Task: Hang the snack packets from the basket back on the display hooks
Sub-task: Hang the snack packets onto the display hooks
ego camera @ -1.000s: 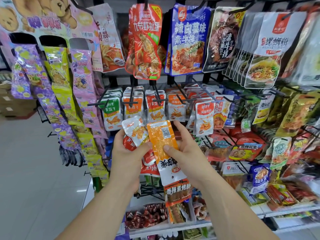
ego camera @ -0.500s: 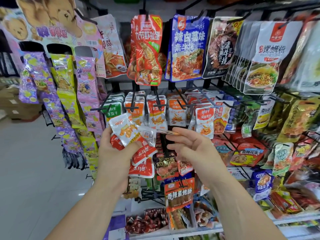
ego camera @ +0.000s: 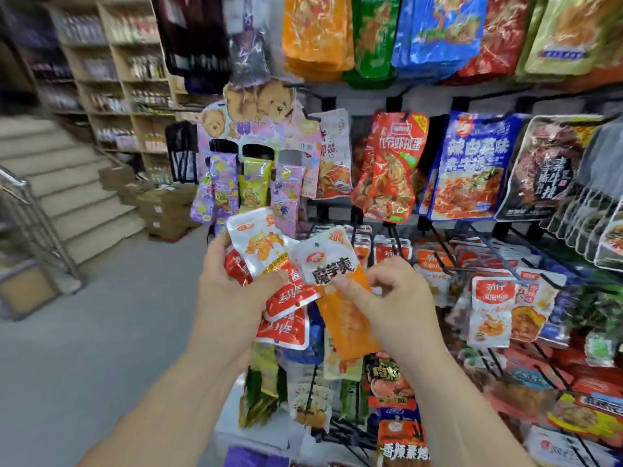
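My left hand (ego camera: 229, 291) grips a fan of small red-and-white snack packets (ego camera: 259, 251), thumb pressed across their fronts. My right hand (ego camera: 391, 298) pinches an orange packet (ego camera: 340, 298) with a white top and black lettering, held beside the left hand's bundle. Both hands are in front of the display rack, level with the row of small orange-and-white packets hanging on black hooks (ego camera: 495, 261). No basket is in view.
Large noodle and snack bags (ego camera: 391, 166) hang on the upper hooks. A bear-themed candy display (ego camera: 256, 129) stands left of the rack. Grey floor, stairs (ego camera: 67, 183), cardboard boxes (ego camera: 161, 203) and wooden shelves lie to the left. More packets fill lower hooks.
The view has swung up and to the left, bringing the stairs and shelves into sight. The orange packet, edge-on half a second ago, is now turned front-up in my right hand.
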Demonstrator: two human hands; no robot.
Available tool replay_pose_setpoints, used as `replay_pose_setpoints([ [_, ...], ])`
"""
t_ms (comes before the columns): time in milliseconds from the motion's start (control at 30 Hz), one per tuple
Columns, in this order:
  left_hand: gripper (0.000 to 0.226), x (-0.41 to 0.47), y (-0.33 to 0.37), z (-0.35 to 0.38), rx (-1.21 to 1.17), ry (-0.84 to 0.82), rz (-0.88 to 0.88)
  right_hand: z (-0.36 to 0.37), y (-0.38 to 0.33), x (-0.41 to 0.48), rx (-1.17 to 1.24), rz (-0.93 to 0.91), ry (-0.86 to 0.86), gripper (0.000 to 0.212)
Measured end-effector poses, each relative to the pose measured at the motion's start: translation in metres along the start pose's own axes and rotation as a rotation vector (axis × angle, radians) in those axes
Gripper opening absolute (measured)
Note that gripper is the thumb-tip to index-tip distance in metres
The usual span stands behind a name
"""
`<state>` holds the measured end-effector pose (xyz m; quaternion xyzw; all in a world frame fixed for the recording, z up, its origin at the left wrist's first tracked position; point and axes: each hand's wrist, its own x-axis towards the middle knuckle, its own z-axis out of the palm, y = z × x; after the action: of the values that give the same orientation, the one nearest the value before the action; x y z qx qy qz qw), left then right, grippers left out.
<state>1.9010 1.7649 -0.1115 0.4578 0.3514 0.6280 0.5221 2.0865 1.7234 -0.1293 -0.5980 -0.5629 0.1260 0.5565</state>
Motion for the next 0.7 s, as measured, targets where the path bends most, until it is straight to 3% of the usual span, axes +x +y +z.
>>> replay_pose_setpoints([
  [67, 0.070, 0.006, 0.013, -0.003, -0.021, 0.002, 0.033, 0.009, -0.015, 0.010, 0.032, -0.029, -0.071, 0.045],
  [200, 0.072, 0.026, 0.041, -0.006, -0.053, -0.018, 0.103, 0.026, -0.045, 0.034, 0.208, -0.046, -0.164, 0.008],
  [400, 0.064, 0.077, 0.073, -0.013, -0.083, -0.081, 0.178, 0.049, -0.082, 0.076, 0.298, -0.085, -0.145, 0.013],
  [700, 0.057, 0.182, 0.119, -0.027, -0.153, -0.230, 0.261, 0.043, -0.157, 0.149, 0.253, -0.178, 0.110, 0.029],
])
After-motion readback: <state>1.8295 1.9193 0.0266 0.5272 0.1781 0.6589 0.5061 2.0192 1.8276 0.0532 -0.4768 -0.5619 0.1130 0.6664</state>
